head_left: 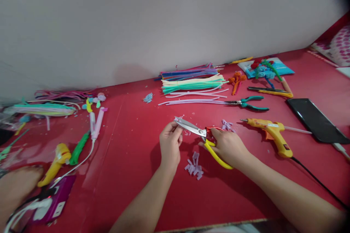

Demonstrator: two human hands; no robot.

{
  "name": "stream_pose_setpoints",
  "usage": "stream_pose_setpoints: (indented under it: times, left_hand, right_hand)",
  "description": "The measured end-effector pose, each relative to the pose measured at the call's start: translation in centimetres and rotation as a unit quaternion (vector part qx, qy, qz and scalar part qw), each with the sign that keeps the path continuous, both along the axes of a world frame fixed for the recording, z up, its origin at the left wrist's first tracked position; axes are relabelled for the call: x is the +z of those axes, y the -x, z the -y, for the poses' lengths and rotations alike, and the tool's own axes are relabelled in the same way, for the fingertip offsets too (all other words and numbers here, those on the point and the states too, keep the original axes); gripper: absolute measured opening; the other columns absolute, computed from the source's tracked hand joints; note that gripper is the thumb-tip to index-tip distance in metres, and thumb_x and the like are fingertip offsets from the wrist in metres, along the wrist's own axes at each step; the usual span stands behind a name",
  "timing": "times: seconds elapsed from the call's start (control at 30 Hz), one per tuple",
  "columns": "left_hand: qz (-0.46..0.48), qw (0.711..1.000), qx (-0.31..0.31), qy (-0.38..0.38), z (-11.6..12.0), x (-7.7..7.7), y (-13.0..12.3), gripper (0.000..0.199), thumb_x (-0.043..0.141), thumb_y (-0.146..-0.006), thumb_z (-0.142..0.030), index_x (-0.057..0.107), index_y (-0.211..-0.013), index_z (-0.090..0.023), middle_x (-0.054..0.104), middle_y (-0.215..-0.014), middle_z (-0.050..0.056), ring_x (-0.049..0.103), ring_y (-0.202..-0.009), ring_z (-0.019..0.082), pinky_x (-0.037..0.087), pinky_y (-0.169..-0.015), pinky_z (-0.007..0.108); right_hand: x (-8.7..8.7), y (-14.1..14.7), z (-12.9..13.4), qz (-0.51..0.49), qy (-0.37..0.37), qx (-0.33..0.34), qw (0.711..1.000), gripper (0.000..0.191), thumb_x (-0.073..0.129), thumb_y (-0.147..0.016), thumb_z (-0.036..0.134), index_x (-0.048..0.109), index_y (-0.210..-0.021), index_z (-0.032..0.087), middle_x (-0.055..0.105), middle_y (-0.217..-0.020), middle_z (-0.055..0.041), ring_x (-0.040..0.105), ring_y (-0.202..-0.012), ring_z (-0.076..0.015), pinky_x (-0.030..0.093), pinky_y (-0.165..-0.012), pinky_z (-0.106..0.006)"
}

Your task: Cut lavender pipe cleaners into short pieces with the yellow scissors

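My right hand (228,145) is closed around the handles of a pair of scissors (191,127) with yellow and red grips, the blades pointing left. At the blade tips, my left hand (171,143) pinches a small lilac pipe cleaner piece (179,119), mostly hidden by fingers and blades. Below the scissors lies a pile of short lilac pipe cleaner pieces (194,167). Another small lilac pile (226,125) sits just beyond my right hand. Tiny lilac trimmings are scattered around the blade tips.
Bundles of pipe cleaners (193,83) lie by the grey wall, with long lilac stems (191,102) in front. To the right are green-handled pliers (247,103), a yellow glue gun (269,131) and a phone (317,120). A co-worker's arm (20,185) shows at left.
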State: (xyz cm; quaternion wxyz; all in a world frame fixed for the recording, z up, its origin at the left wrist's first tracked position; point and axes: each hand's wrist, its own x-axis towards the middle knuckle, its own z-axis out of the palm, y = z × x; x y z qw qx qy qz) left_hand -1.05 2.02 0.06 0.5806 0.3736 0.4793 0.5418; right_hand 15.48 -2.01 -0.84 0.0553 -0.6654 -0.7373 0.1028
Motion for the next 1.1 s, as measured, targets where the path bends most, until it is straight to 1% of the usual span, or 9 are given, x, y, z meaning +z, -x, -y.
stream_pose_setpoints:
  times: [0.3, 0.47, 0.7, 0.83, 0.97, 1.03, 1.1]
  left_hand:
    - [0.007, 1.0, 0.008, 0.012, 0.0, 0.1, 0.0, 0.013, 0.061, -0.062, -0.025, 0.056, -0.069, -0.016, 0.042, -0.048, -0.007, 0.032, -0.036, 0.002, 0.017, -0.033, 0.015]
    - [0.006, 1.0, 0.008, 0.002, 0.0, 0.0, 0.0, 0.014, 0.061, -0.063, -0.025, 0.056, -0.072, -0.015, 0.047, -0.053, -0.005, 0.033, -0.037, 0.001, 0.016, -0.033, 0.015]
    - [0.003, 1.0, -0.009, -0.01, 0.1, 0.2, 0.0, 0.013, 0.059, -0.065, -0.026, 0.056, -0.071, -0.015, 0.047, -0.052, -0.005, 0.033, -0.037, 0.002, 0.015, -0.033, 0.016]
    - [0.011, 1.0, -0.021, -0.01, 0.1, 0.3, -0.1, 0.015, 0.058, -0.066, -0.028, 0.053, -0.073, -0.016, 0.05, -0.057, -0.003, 0.034, -0.037, 0.002, 0.017, -0.033, 0.016]
    - [0.007, 0.998, -0.066, 0.012, 0.2, 0.2, -0.4, 0.017, 0.057, -0.067, -0.03, 0.051, -0.075, -0.016, 0.052, -0.062, -0.003, 0.035, -0.039, 0.002, 0.018, -0.034, 0.015]
    - [-0.007, 0.995, -0.097, 0.029, 0.4, 0.1, -0.5, 0.018, 0.057, -0.067, -0.03, 0.052, -0.076, -0.016, 0.052, -0.061, -0.003, 0.035, -0.039, 0.002, 0.019, -0.034, 0.015]
    - [-0.026, 0.989, -0.135, 0.045, 0.5, 0.0, -0.7, 0.018, 0.056, -0.068, -0.031, 0.054, -0.077, -0.016, 0.053, -0.06, -0.003, 0.035, -0.039, 0.002, 0.02, -0.035, 0.015]
  right_hand:
    - [0.0, -0.1, -0.1, 0.005, 0.001, 0.004, 1.0, 0.044, 0.028, -0.074, 0.059, 0.046, -0.072, 0.019, 0.058, -0.06, -0.0037, 0.052, -0.054, -0.015, 0.021, -0.047, -0.024]
    - [0.0, -0.2, -0.1, 0.008, 0.002, 0.002, 1.0, 0.042, 0.03, -0.074, 0.058, 0.046, -0.071, 0.019, 0.057, -0.059, -0.0033, 0.051, -0.052, -0.0148, 0.02, -0.047, -0.024]
    - [0.1, -0.4, -0.2, 0.011, 0.003, 0.0, 1.0, 0.041, 0.029, -0.075, 0.055, 0.048, -0.07, 0.019, 0.058, -0.059, -0.0044, 0.051, -0.051, -0.0141, 0.02, -0.046, -0.024]
    - [0.4, -0.4, -0.2, -0.006, 0.002, -0.022, 1.0, 0.041, 0.031, -0.074, 0.057, 0.047, -0.068, 0.019, 0.056, -0.054, -0.0032, 0.051, -0.05, -0.0136, 0.021, -0.046, -0.023]
    - [0.9, -0.3, -0.4, -0.066, -0.002, -0.054, 0.996, 0.037, 0.038, -0.071, 0.055, 0.047, -0.073, 0.02, 0.057, -0.059, -0.0026, 0.05, -0.05, -0.0131, 0.023, -0.046, -0.022]
    - [1.0, -0.2, -0.6, -0.134, 0.007, -0.065, 0.989, 0.035, 0.04, -0.07, 0.053, 0.048, -0.072, 0.019, 0.056, -0.06, -0.002, 0.049, -0.051, -0.0124, 0.025, -0.046, -0.021]
    - [1.1, -0.1, -0.8, -0.235, 0.028, -0.066, 0.969, 0.03, 0.041, -0.071, 0.048, 0.048, -0.072, 0.019, 0.054, -0.06, -0.0009, 0.048, -0.052, -0.0117, 0.027, -0.046, -0.021]
